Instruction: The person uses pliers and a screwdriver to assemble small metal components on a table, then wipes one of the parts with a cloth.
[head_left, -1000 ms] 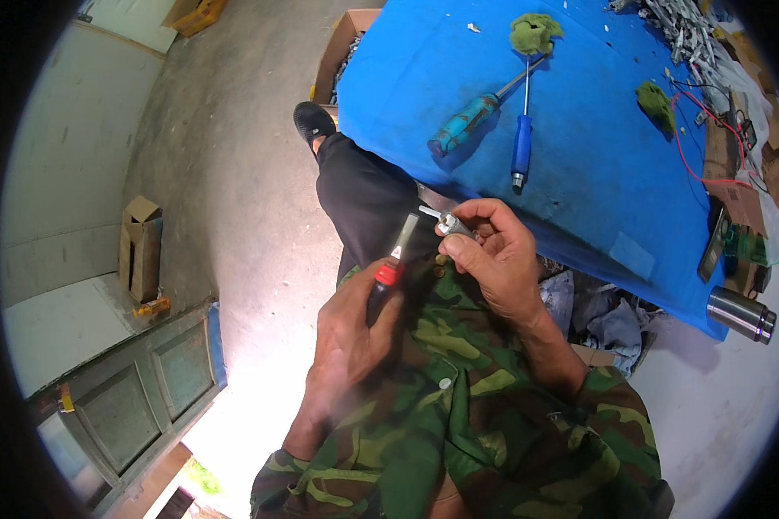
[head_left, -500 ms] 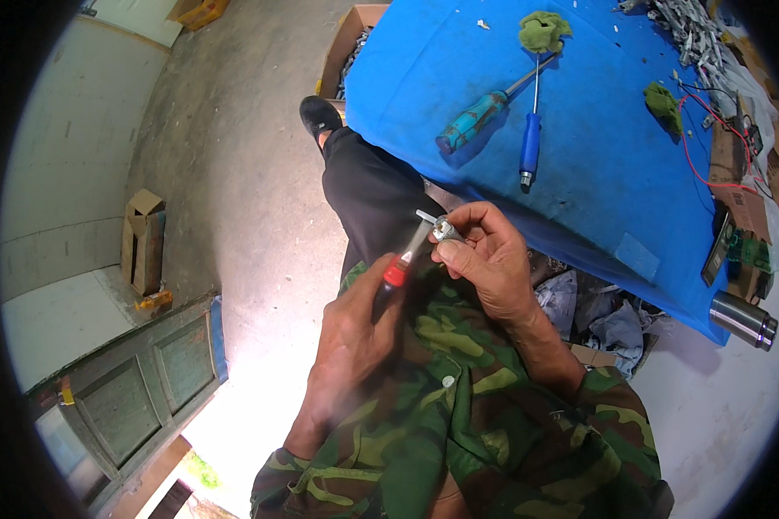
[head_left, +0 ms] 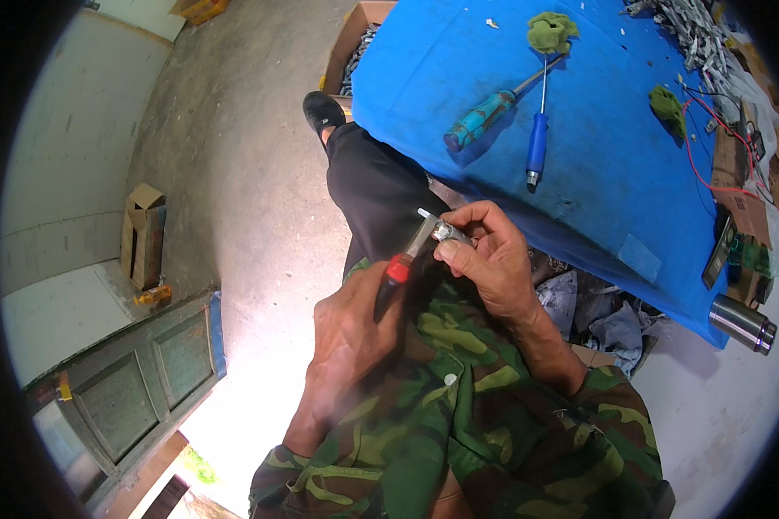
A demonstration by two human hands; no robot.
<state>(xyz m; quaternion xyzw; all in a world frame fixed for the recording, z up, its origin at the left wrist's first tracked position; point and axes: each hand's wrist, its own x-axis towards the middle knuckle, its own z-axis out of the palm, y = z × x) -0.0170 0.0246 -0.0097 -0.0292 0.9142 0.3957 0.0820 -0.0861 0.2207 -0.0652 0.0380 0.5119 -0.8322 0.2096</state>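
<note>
My left hand [head_left: 348, 324] is closed around the red and dark handle of what looks like a flat file [head_left: 420, 237]. Its grey blade points up and away from me, lying against the end of a small silver metal part [head_left: 448, 233]. That part is pinched between the thumb and fingers of my right hand [head_left: 491, 264], which hide much of it. A small pale piece sticks out by the blade's tip; I cannot tell which thing it belongs to. Both hands are above my lap, just off the table's near edge.
On the blue-covered table [head_left: 441, 78] lie a teal-handled screwdriver [head_left: 483, 119], a blue-handled screwdriver [head_left: 537, 147] and green cloths [head_left: 551, 33]. Silver parts are heaped [head_left: 688, 39] at far right. A steel flask [head_left: 743, 324] stands near the right corner. A carton [head_left: 337, 56] of parts is beside the table.
The file's blade has shifted slightly along the metal part's end, and the part is turned a little in my right fingers. The whole view has moved slightly.
</note>
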